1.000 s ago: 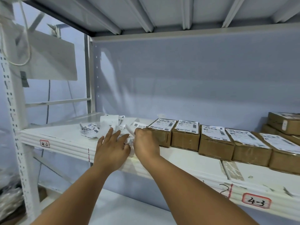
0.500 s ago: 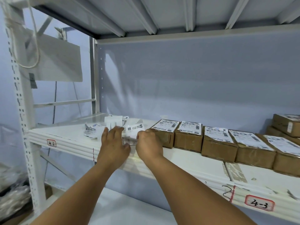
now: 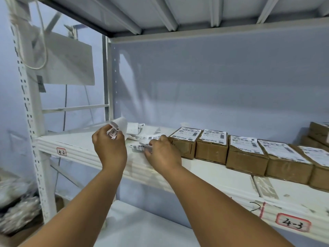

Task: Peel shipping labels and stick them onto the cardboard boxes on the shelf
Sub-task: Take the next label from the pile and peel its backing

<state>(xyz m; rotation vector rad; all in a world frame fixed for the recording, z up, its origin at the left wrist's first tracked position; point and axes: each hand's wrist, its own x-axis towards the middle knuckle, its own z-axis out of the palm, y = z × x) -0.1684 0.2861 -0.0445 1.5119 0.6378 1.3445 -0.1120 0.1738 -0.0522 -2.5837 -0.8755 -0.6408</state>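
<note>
White metal shelf [image 3: 219, 173], flat painted board with a ribbed front lip. The landmark is the leftmost box [image 3: 183, 148]: brown cardboard, rectangular, taped, with a white printed label [image 3: 186, 134] on its top.

Right of it, side by side along the board, are four more boxes [image 3: 247, 157] of the same kind, each labelled on top; the last is cut off by the frame. Further right and behind is a stack of boxes [image 3: 318, 132].

Left of the leftmost box, toward the back, lies a loose pile of label paper [image 3: 136, 128], white, creased and curling.

The left hand [image 3: 109, 148] is well left of the box, lifted above the board, fingers curled round a curled label strip [image 3: 114, 133] with pinkish print. The right hand [image 3: 162, 154] is just beside the box's left face, thumb and fingertips pinching a flat barcode label [image 3: 140, 147] low over the board.

Bare white board shows in front of the box out to the lip, and left of the pile out to the perforated upright post [image 3: 30, 104].

There are handwritten tags on the lip: "4-2" tag [image 3: 61, 151] far left of the box, "4-3" tag [image 3: 292, 224] far right and lower.
</note>
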